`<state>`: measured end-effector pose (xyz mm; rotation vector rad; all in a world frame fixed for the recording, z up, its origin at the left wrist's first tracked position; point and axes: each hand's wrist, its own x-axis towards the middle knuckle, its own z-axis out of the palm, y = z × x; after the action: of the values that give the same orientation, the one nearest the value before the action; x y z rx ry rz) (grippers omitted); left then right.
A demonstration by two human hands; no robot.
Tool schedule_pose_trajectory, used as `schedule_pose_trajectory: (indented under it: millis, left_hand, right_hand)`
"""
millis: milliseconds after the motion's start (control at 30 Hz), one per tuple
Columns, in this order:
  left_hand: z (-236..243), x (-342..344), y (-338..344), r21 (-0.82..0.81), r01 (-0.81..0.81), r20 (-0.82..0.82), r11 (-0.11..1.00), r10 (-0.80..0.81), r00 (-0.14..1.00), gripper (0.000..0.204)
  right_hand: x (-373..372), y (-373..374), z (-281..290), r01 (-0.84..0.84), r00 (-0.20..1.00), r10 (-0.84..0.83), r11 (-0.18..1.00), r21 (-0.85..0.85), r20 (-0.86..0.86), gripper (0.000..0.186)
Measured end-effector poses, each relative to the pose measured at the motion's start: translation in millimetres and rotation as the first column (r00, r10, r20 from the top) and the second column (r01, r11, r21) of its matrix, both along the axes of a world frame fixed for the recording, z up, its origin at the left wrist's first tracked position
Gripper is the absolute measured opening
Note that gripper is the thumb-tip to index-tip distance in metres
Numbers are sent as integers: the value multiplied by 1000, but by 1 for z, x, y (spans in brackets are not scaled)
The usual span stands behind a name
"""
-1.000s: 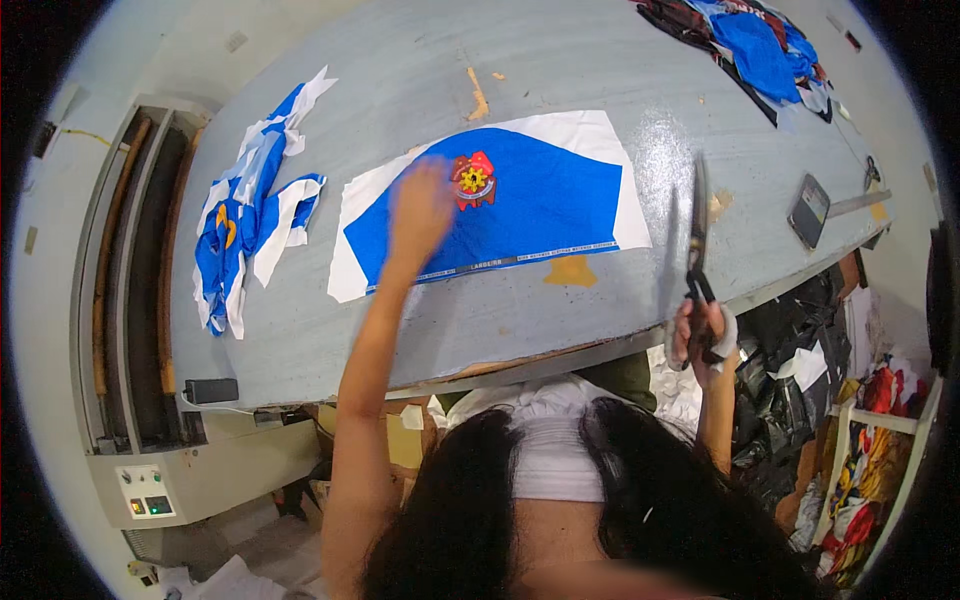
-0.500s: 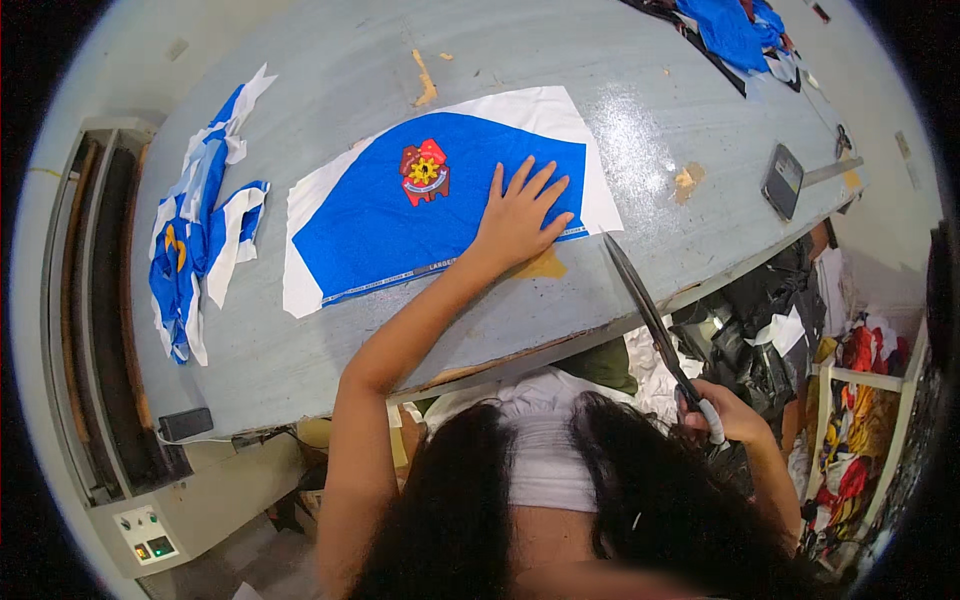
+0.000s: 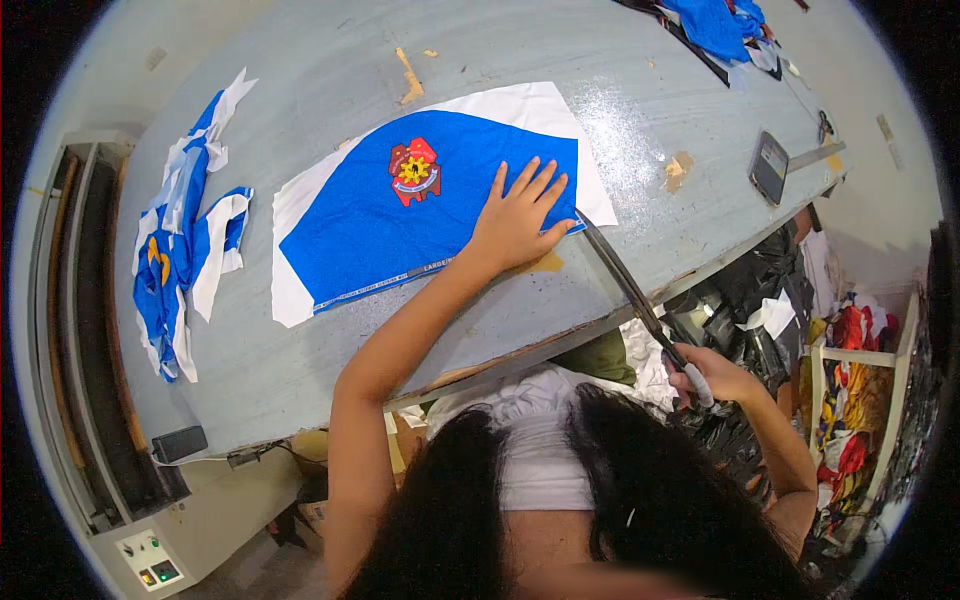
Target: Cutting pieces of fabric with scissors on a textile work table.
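A blue fabric panel (image 3: 350, 225) with white margins and a red and yellow emblem (image 3: 415, 172) lies flat on the grey table. My left hand (image 3: 515, 215) rests on its right part, palm down with fingers spread. Below the table's front edge, my right hand (image 3: 712, 376) grips the handles of long dark scissors (image 3: 632, 290); one handle has a pale wrapping. The scissors' blades reach over the edge, their tips at the panel's lower right corner, beside my left thumb. Whether the tips have fabric between them I cannot tell.
Blue and white fabric scraps (image 3: 185, 250) lie at the left, near a black adapter (image 3: 180, 443). A phone (image 3: 769, 168) and a ruler (image 3: 815, 157) are on the right. More blue cloth (image 3: 710, 30) sits at the far right. Black plastic bags (image 3: 745, 275) and a rack of cloth (image 3: 855, 400) stand beyond the edge.
My right hand has brought the scissors left and a little up, so the tips have come from the white margin to the blue panel's corner. My left hand stays on the fabric.
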<state>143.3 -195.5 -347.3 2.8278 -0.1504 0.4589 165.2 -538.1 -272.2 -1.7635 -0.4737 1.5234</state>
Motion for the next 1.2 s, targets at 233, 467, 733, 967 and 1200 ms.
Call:
schedule_pose_trajectory:
  millis: [233,467,733,967,1200]
  left_hand:
    - [-3,-2,2,-13,13,47,1000,-12,999,64]
    - [-6,-1,2,-18,14,55,1000,-13,998,65]
    - [-6,0,2,-7,7,47,1000,-7,999,66]
    - [-5,-1,3,-13,13,38,1000,-13,999,67]
    - [3,2,8,-93,27,-32,995,-30,999,68]
  right_hand:
    - [-5,17,14,-17,976,43,992,-122,211,36]
    - [-12,20,15,14,977,18,989,-147,212,36]
    - [-15,22,19,27,972,11,987,-159,236,35]
    - [-16,22,20,-19,958,75,980,-198,278,35]
    - [-18,23,21,-20,961,75,978,-206,265,42]
